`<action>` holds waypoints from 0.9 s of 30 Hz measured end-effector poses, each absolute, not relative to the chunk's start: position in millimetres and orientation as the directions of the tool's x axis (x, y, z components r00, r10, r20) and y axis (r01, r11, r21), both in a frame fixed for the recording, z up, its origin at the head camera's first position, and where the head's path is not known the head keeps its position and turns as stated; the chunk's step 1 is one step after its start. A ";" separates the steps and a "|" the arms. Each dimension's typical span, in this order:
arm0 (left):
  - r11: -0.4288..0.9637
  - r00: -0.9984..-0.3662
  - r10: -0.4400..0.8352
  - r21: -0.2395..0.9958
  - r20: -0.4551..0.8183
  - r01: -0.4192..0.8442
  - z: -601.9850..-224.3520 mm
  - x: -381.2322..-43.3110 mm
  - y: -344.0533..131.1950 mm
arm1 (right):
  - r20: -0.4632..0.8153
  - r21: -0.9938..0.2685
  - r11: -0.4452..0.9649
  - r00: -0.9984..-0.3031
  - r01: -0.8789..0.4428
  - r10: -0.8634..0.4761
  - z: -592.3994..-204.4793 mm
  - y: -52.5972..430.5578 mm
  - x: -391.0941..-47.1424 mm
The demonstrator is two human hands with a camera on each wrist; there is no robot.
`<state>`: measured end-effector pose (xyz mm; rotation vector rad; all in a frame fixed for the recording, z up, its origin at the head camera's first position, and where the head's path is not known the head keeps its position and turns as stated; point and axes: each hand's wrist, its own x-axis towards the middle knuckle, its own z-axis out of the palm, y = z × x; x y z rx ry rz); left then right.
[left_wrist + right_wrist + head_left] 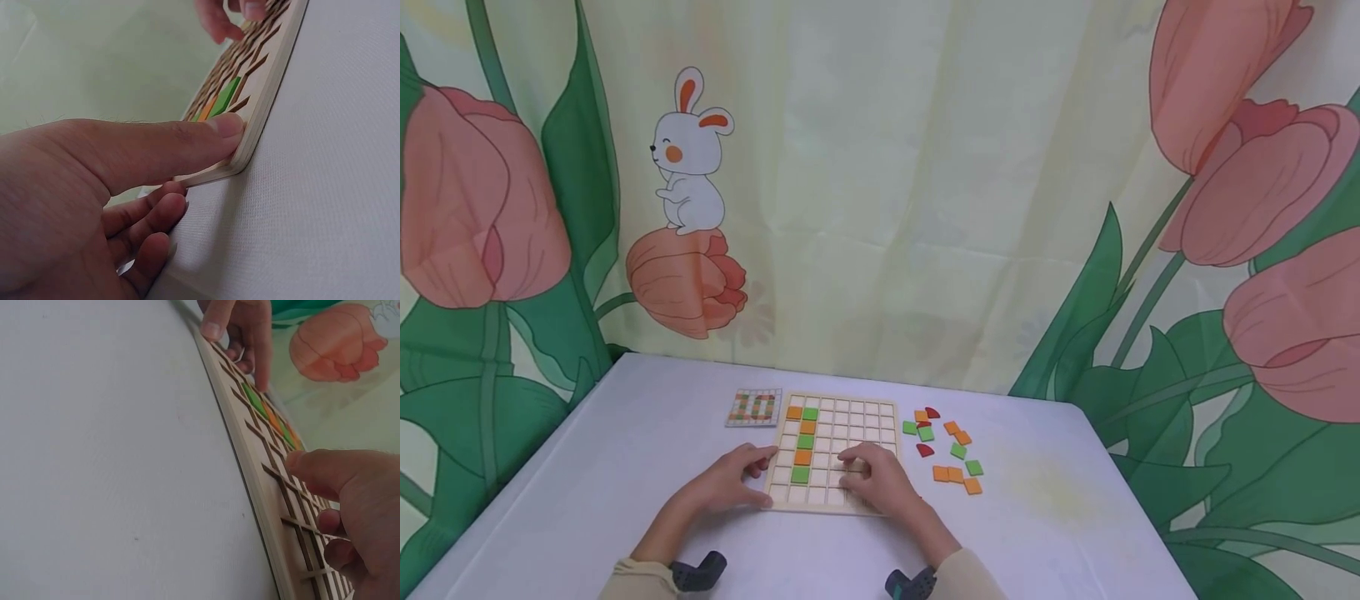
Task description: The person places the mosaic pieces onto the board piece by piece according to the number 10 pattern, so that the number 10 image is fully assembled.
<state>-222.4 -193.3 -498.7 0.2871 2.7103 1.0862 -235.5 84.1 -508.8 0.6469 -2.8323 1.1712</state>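
A wooden grid board (857,408) lies on the table. One column holds alternating green and orange tiles, such as the lowest green tile (800,475); an orange tile (793,412) sits beside its top. My left hand (726,482) steadies the board's left side: the thumb (219,131) presses on the near corner and the straight index finger touches the edge farther up. Its other fingers curl loosely beside the board. Over the board's right half is my right hand (880,479), thumb and index finger apart with no tile showing between them. Its other fingers are bent.
A small pattern card (754,407) lies at the board's far left. To the right are scattered loose orange tiles (973,485), green tiles (973,467) and red rounded pieces (925,450). A printed curtain (887,208) hangs behind the white table (1037,467).
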 end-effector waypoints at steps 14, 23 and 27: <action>0.715 -0.960 0.257 0.690 -0.108 0.114 -496.7 -221.0 -193.5 | 0.123 -0.667 0.679 -0.945 -0.306 -0.304 -503.0 116.0 -231.5; 0.707 -0.959 0.264 0.697 -0.100 0.122 -498.1 -221.2 -194.2 | 0.092 -0.667 0.705 -0.966 -0.240 -0.241 -503.9 147.6 -232.3; 0.708 -0.960 0.262 0.695 -0.099 0.122 -499.0 -221.4 -194.5 | 0.081 -0.642 0.741 -0.978 -0.197 -0.190 -505.4 165.0 -232.0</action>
